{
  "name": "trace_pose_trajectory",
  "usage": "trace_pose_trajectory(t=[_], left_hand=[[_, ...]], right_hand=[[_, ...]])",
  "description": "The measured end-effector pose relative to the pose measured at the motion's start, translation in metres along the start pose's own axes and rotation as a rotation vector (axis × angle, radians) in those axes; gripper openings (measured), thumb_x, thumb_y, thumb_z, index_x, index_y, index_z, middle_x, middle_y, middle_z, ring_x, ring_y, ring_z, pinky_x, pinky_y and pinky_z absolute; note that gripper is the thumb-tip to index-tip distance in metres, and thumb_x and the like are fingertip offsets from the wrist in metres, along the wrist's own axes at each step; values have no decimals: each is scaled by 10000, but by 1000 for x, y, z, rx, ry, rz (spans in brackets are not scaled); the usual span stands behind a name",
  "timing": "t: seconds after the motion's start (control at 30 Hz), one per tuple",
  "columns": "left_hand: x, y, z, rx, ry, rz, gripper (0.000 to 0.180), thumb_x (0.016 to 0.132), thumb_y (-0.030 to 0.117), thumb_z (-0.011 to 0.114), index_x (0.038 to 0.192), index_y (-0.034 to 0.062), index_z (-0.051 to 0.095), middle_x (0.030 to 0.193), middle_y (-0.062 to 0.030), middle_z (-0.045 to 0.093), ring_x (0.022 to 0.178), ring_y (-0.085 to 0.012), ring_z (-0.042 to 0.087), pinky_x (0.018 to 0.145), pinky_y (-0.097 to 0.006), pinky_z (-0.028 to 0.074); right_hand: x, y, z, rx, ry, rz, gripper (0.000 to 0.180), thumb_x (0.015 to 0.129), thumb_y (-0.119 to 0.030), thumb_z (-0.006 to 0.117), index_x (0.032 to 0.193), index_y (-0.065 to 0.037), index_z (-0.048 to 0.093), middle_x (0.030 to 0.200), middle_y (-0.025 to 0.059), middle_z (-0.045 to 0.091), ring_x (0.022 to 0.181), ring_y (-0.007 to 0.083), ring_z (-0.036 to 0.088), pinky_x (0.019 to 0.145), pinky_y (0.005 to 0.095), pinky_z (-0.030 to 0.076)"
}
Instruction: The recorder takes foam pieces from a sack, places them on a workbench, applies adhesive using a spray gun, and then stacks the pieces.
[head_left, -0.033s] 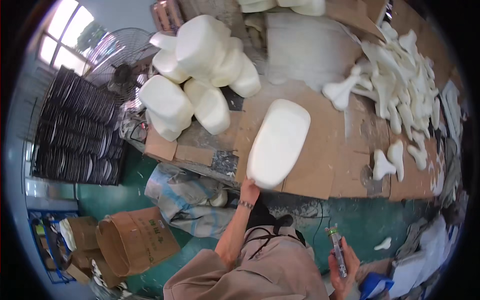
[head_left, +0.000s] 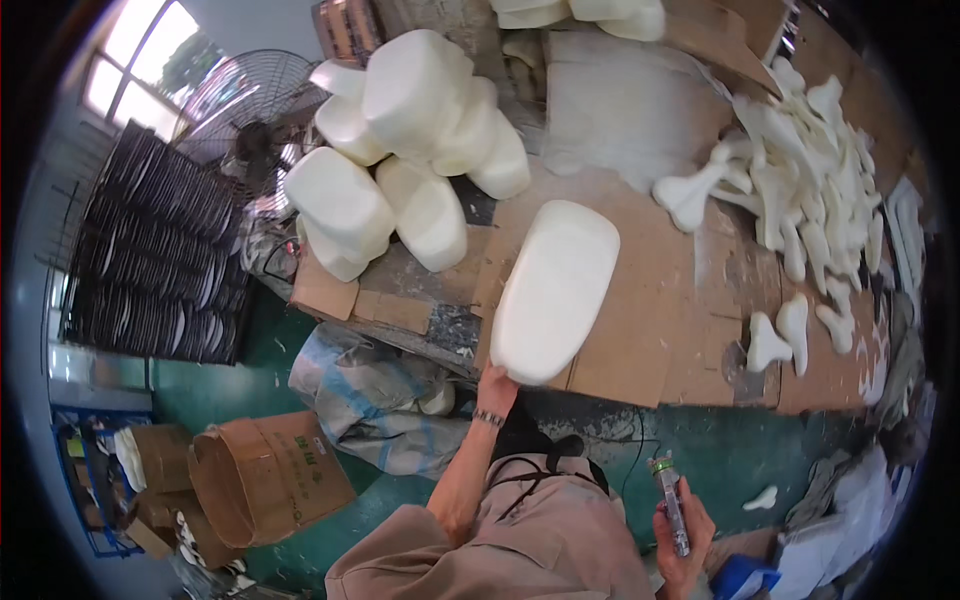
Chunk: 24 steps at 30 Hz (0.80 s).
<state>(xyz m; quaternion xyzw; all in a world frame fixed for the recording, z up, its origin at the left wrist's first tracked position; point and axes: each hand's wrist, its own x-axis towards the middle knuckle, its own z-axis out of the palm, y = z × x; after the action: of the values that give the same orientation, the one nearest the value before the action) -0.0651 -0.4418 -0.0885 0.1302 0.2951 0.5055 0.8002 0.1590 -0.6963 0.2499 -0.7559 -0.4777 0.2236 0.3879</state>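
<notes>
My left hand grips the near end of a long, rounded cream-white foam block. The block lies over the cardboard-covered table, tilted with its far end to the right; whether it touches the cardboard along its length I cannot tell. Low on the right, away from the table, my right hand is closed around a slim trimmer-like tool with a dark patterned body and a green band near its head. The tool's head points up toward the table.
Similar foam blocks are heaped at the table's left. Bone-shaped foam pieces pile up on the right. A fan and a rack of dark trays stand at left. Below are a grey sack and an open carton.
The view has shifted slightly, and the foam block's near end sits a little lower in it. Both hands keep their hold.
</notes>
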Motion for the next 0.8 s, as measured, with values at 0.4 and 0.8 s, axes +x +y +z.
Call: trace_pose_trajectory(t=[0.4,0.8], left_hand=[[15,209,-4,-322,-134,714,475,913,270,645,1335,72,553,1360,-76,604,1266,-252,555,1086,-475,434],[319,393,82,-394,387,579,356,948,227,561,1256,51,546,1229,-121,643,1085,-283,624,875,-411,537]], right_hand=[[100,-44,62,32,-351,123,559,960,-405,595,1392,-52,555,1180,274,632,1003,374,669,850,435,509],[154,-49,122,-99,-263,-50,540,774,14,736,1296,24,601,1002,210,681,855,364,671,754,383,528]])
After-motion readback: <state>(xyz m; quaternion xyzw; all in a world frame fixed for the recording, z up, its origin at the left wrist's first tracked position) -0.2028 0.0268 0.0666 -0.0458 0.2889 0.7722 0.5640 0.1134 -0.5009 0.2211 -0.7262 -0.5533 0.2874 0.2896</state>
